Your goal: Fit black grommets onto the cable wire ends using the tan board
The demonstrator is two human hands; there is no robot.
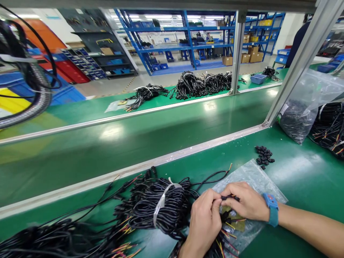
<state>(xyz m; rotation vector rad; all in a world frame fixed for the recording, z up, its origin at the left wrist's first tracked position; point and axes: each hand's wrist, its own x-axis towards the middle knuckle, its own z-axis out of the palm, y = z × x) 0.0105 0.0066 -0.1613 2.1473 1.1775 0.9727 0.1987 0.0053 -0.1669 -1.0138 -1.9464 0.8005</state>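
Both hands are meeting low in the middle of the view, over a flat plastic bag (255, 175) that is lying on the green tabletop (301, 175). The left hand (204, 222) and the right hand (247, 204) are each pinching one thin black cable (230, 197) between thumb and fingertips. The two grips are sitting close together, so only a short stretch of it is showing just above the bag. The right wrist is wearing a blue band (272, 209).

Just left of the hands a coiled bundle (161, 204) of black cables is sitting, tied by a white strap, and touching the left hand's knuckles. Coloured wire tips are sticking out under the hands.

Beyond the bag a small pile of black parts (264, 156) is lying on the tabletop. Farther right, a clear sack (298, 118) of dark pieces is leaning beside a metal post (295, 68). A green conveyor (134, 143) is stretching across behind.
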